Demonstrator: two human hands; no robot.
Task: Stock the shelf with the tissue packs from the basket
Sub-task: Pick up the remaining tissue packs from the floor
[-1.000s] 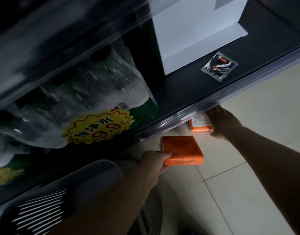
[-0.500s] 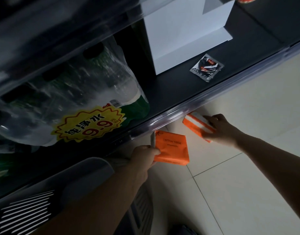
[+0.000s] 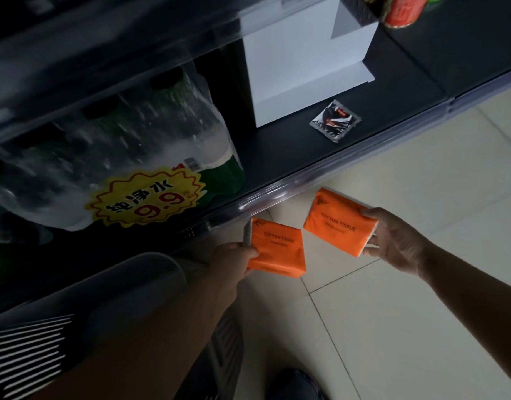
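Orange-wrapped, the left tissue pack [image 3: 277,249] is gripped by its near edge in the left hand [image 3: 234,256]; the right hand [image 3: 398,238] pinches the right tissue pack [image 3: 335,223] at its end. Both hang just below the shelf [image 3: 291,151] lip, free ends leading, likely ready to slide in.

We log the centre pack [image 3: 277,249] and right pack [image 3: 338,223] as soft orange film, slight sheen. Bottle pack [image 3: 133,140], left: clear glossy shrink-wrap. Shelf [image 3: 291,151]: dark, matt. Edge strip [image 3: 349,166]: glossy clear plastic. Box [image 3: 300,67]: matt white card. Floor [image 3: 407,284]: smooth tile.
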